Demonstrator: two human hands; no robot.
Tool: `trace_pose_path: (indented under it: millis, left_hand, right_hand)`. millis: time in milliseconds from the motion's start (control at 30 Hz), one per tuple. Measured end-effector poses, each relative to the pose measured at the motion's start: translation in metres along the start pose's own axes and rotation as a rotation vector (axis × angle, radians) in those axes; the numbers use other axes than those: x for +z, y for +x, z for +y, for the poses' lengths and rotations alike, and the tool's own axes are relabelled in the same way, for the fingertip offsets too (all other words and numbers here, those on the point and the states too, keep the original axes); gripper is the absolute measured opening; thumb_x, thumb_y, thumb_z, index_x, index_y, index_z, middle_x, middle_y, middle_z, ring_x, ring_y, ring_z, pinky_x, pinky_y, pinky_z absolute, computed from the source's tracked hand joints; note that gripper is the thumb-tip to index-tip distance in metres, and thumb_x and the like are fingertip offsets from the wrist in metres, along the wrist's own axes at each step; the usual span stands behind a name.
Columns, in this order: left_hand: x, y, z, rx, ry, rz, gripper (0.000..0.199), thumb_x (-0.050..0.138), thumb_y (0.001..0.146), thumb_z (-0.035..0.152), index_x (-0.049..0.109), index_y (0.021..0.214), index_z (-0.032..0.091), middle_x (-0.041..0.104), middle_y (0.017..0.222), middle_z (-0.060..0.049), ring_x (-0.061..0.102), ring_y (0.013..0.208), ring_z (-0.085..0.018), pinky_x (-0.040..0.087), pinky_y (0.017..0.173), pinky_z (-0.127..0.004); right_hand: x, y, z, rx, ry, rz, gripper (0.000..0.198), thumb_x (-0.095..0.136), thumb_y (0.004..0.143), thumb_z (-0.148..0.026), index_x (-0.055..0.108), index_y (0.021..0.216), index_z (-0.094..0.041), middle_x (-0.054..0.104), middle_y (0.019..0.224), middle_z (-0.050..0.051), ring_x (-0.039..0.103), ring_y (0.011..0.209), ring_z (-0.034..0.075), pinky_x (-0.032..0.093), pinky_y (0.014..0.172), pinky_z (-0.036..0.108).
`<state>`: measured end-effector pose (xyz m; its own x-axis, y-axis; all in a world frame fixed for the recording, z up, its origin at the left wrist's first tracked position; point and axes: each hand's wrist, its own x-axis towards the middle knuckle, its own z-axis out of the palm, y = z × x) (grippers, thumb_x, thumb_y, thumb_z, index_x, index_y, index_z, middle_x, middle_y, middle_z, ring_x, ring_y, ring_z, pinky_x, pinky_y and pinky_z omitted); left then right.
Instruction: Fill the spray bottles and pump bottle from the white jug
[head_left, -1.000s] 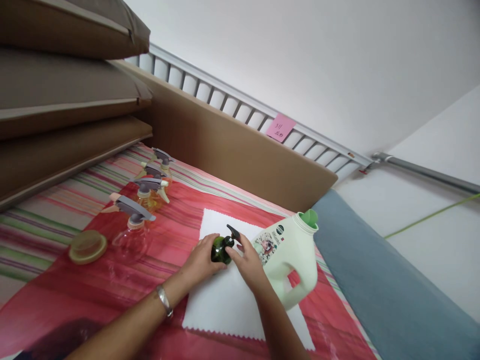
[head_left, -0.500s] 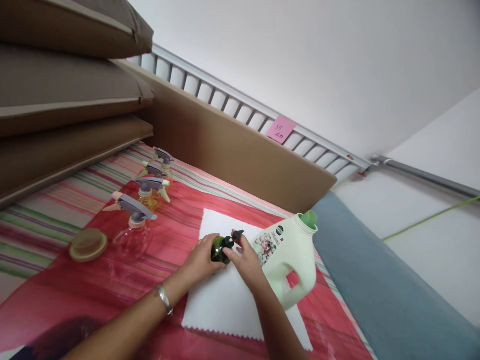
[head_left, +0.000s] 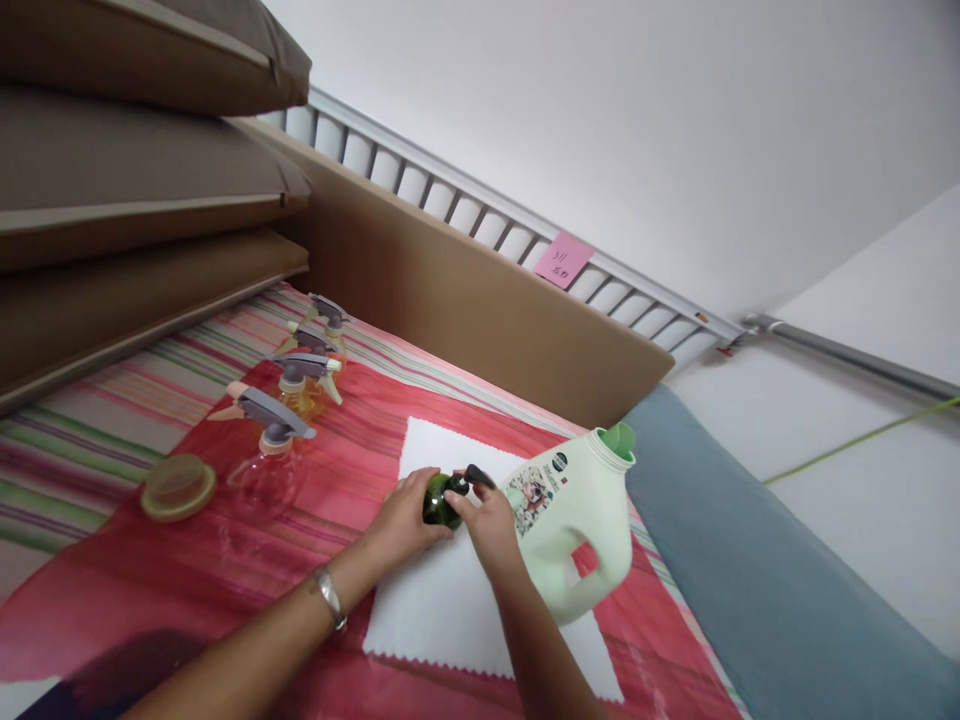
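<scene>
Looks like a room in a home. Brown cushions (head_left: 142, 170) stacked at the left, striped cloth (head_left: 112, 410) over the surface, white wall with a railing (head_left: 487, 215) and pink note (head_left: 563, 260), household detergent jug (head_left: 577, 515), spray bottles (head_left: 296, 385).

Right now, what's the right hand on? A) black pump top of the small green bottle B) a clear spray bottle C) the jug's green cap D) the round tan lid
A: the right hand pinches the black pump top of the small green bottle, which the left hand grips.
</scene>
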<state>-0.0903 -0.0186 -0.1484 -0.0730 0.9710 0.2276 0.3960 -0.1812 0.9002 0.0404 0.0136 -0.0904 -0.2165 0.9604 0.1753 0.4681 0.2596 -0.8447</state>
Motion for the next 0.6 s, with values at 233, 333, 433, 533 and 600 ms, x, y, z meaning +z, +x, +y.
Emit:
trace_pose_path:
  millis: [233,333,433,533,600]
  left_hand:
    - [-0.001,-0.001,0.0,0.004,0.005,-0.004,0.078,0.073,0.055,0.027,0.041,0.126,0.016,0.049,0.128,-0.012,0.044,0.117,-0.028,0.035,0.098,-0.041]
    - [-0.001,0.0,0.001,-0.008,0.014,-0.018,0.079,0.073,0.056,0.028,0.04,0.127,0.015,0.048,0.129,-0.012,0.044,0.117,-0.028,0.035,0.097,-0.04]
    - [-0.001,0.0,0.001,0.001,0.015,-0.012,0.078,0.072,0.056,0.026,0.04,0.127,0.015,0.048,0.129,-0.012,0.045,0.116,-0.028,0.035,0.098,-0.039]
    - [-0.002,-0.001,0.002,0.006,0.016,-0.016,0.079,0.073,0.055,0.026,0.04,0.126,0.014,0.048,0.129,-0.012,0.044,0.117,-0.028,0.035,0.098,-0.039]
    - [-0.002,-0.001,0.003,-0.005,0.021,-0.017,0.079,0.074,0.055,0.026,0.041,0.126,0.014,0.048,0.129,-0.012,0.044,0.117,-0.028,0.034,0.098,-0.039]
  right_hand:
    - [0.002,-0.004,0.005,-0.037,0.051,-0.005,0.038,0.062,0.069,-0.037,0.058,0.103,-0.02,0.063,0.105,0.007,0.057,0.098,0.023,0.045,0.085,0.037]
    - [-0.003,-0.003,0.004,-0.062,0.06,-0.069,0.035,0.059,0.072,-0.034,0.059,0.105,-0.021,0.064,0.106,0.006,0.057,0.1,0.023,0.044,0.088,0.037]
    - [-0.004,-0.001,0.003,-0.054,0.01,-0.036,0.029,0.063,0.069,-0.032,0.061,0.095,-0.021,0.066,0.095,0.005,0.058,0.095,0.025,0.042,0.089,0.041]
    - [-0.002,-0.002,0.003,-0.049,-0.021,-0.012,0.032,0.064,0.068,-0.033,0.06,0.096,-0.02,0.065,0.096,0.005,0.058,0.094,0.025,0.041,0.089,0.042]
    - [-0.002,-0.002,0.004,-0.059,-0.015,-0.038,0.037,0.062,0.069,-0.032,0.058,0.104,-0.02,0.063,0.106,0.006,0.057,0.1,0.024,0.041,0.091,0.039]
